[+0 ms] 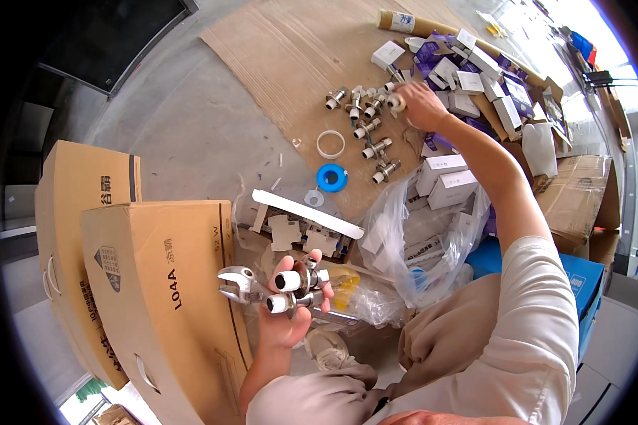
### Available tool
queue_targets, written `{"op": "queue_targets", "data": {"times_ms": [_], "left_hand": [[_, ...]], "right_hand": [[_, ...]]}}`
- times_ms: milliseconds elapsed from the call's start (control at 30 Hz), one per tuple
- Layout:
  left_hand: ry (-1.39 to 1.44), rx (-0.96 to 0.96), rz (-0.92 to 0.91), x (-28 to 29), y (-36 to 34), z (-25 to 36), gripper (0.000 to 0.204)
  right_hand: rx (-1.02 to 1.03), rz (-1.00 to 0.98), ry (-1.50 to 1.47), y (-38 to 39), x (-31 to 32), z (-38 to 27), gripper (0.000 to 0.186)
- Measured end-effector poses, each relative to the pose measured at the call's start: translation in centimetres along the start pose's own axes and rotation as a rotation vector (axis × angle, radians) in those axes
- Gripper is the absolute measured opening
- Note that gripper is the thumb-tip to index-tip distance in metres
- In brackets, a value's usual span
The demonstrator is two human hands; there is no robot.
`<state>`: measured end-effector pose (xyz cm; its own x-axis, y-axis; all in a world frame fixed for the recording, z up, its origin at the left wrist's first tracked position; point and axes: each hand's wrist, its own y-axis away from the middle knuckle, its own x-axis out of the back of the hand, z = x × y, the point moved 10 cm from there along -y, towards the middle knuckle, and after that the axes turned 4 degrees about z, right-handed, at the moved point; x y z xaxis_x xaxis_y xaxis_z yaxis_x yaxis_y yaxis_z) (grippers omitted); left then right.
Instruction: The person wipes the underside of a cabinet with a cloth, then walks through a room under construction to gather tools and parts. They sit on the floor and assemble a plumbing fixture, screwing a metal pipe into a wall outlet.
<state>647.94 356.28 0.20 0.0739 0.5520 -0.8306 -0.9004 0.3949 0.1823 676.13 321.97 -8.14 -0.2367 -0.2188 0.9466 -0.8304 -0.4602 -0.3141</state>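
My left hand grips two metal angle valves with white-capped ends, along with an adjustable wrench whose jaw points left. My right arm reaches out over the cardboard sheet, and my right hand is closed on another valve fitting with a pale end. Several similar valves lie just left of and below that hand. A white ring and a blue tape roll lie nearer, beside a small clear-grey ring.
Tall brown cartons stand at left. White and purple boxes are heaped at upper right by a long brown tube. A plastic bag of boxes, an open carton of parts, a blue box and torn cardboard surround me.
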Motion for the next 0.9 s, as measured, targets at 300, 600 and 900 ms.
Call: {"op": "queue_targets", "data": {"times_ms": [300, 600, 900], "left_hand": [[-0.032, 0.034, -0.001, 0.5, -0.4, -0.1, 0.072], [-0.034, 0.05, 0.015, 1.0, -0.6, 0.2, 0.073], [-0.022, -0.068, -0.046, -4.0, -0.8, 2.2, 0.079]], "right_hand": [[-0.772, 0.102, -0.206, 0.1, -1.9, 7.1, 0.032], [-0.926, 0.161, -0.18, 1.1, -2.5, 6.9, 0.037], [-1.095, 0.517, -0.254, 2.0, 8.5, 4.8, 0.042]]}}
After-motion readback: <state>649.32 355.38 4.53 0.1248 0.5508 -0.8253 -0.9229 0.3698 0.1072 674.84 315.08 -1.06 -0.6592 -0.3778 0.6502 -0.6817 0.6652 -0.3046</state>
